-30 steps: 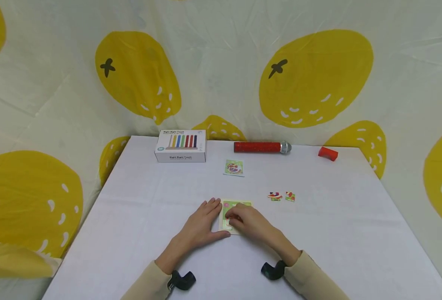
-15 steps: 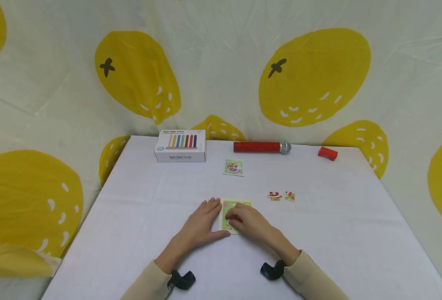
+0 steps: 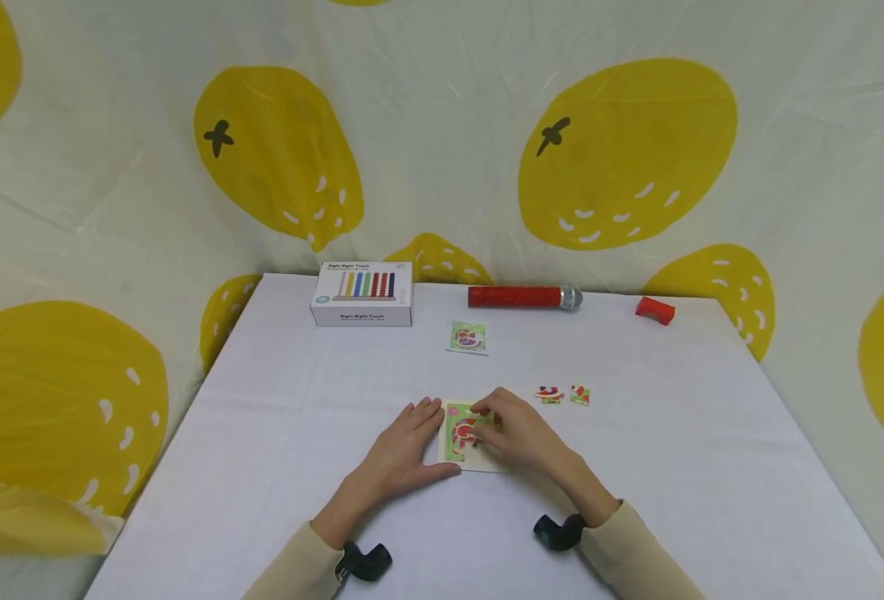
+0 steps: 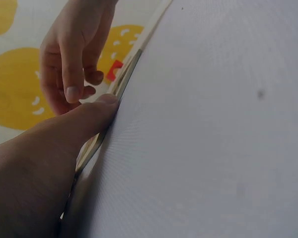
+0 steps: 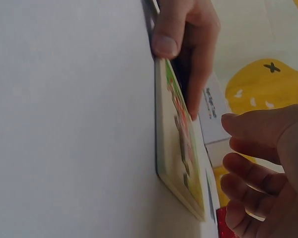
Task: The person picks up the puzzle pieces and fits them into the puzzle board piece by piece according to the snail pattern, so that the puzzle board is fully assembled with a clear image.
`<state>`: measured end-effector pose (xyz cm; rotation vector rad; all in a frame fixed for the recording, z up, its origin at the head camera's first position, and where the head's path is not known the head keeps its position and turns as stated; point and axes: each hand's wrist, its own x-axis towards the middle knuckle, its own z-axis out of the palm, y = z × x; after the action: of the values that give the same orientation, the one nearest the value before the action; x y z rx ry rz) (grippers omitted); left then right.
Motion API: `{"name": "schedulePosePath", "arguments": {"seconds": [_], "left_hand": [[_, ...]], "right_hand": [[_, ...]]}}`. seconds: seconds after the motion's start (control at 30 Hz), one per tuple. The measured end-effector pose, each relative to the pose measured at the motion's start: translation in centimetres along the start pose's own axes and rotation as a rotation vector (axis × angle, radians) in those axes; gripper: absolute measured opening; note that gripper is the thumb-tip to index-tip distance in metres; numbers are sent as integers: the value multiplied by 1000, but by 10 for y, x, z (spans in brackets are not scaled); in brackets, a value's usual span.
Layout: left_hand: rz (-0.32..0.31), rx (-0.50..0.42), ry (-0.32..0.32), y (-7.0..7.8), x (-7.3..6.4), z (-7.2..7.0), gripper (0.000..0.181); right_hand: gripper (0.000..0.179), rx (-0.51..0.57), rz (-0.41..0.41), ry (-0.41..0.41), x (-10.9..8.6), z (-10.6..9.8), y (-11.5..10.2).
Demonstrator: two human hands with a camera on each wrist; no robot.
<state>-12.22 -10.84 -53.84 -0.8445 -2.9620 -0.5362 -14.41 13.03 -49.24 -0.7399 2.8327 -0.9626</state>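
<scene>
A small jigsaw puzzle board (image 3: 454, 454) with a green border and a red picture lies flat on the white table. My left hand (image 3: 402, 450) rests at it with straight fingers, fingertips along the left edge and thumb at the near left corner. Over the board's right part hovers my right hand (image 3: 518, 429), its fingers loosely bent. In the right wrist view nothing shows between its thumb and fingers (image 5: 251, 171); some puzzle pieces sit in the board (image 5: 164, 124), with bare tray near its right end. Two small groups of loose puzzle pieces (image 3: 550, 394) lie to the right.
Beyond the board lies a picture card (image 3: 467, 337). A white box (image 3: 362, 294) stands at the back left, with a red toy microphone (image 3: 516, 297) beside it. A red arched block (image 3: 655, 311) sits at the back right. A lemon-print cloth hangs behind.
My right hand has lifted from the puzzle and shifted slightly right and away, its fingers spreading, so more of the red picture shows. The left hand has stayed in place.
</scene>
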Motion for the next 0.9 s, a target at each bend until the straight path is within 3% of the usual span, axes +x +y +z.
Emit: {"name": "schedulePosePath", "arguments": {"seconds": [0.53,0.9], "left_hand": [[-7,15,-9,1,1,2,95],[-5,10,0,1,0,2,95]], "right_hand": [[37,21,91,69,-4,-33,39],[37,38,156,85,-4,-42,65]]}}
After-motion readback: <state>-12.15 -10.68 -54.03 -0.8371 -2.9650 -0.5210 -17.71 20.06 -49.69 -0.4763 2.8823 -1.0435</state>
